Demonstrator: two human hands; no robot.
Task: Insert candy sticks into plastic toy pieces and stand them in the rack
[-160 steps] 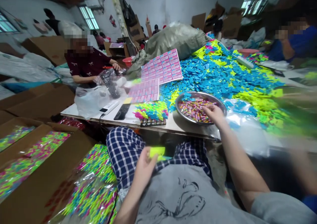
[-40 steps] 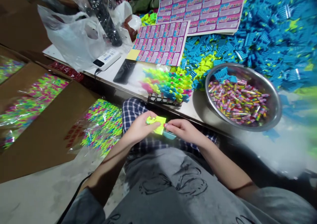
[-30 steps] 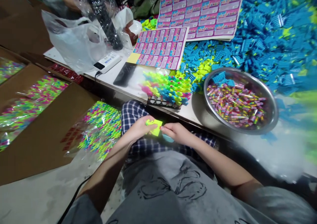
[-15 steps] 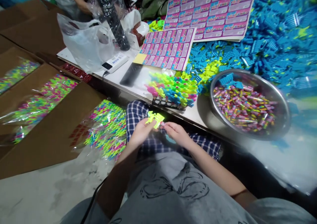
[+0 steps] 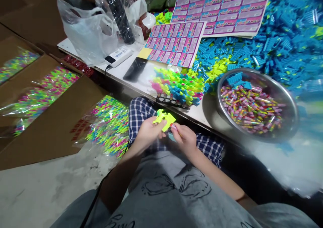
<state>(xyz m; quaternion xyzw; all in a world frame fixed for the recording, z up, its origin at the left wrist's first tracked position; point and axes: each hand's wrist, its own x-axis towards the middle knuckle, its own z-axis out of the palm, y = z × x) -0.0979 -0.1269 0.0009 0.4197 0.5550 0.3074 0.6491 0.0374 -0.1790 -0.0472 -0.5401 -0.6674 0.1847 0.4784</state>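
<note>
Over my lap, my left hand grips a flat yellow-green plastic toy piece between thumb and fingers. My right hand pinches a small candy roll in a pink wrapper, its reddish end against the right edge of the toy piece. Whether the roll is inside the piece or only touching it, I cannot tell. Just beyond my hands, a black rack on the table's edge holds many colourful plastic pieces.
A metal bowl of wrapped candy rolls stands at the right. Behind it spreads a heap of blue plastic pieces. Printed label sheets, a phone-like black slab and a plastic bag lie on the table. Cardboard boxes are at the left.
The toy piece and both hands have shifted slightly right in view. The right hand has turned and its fingers have curled more around the candy roll. The camera view has moved a little.
</note>
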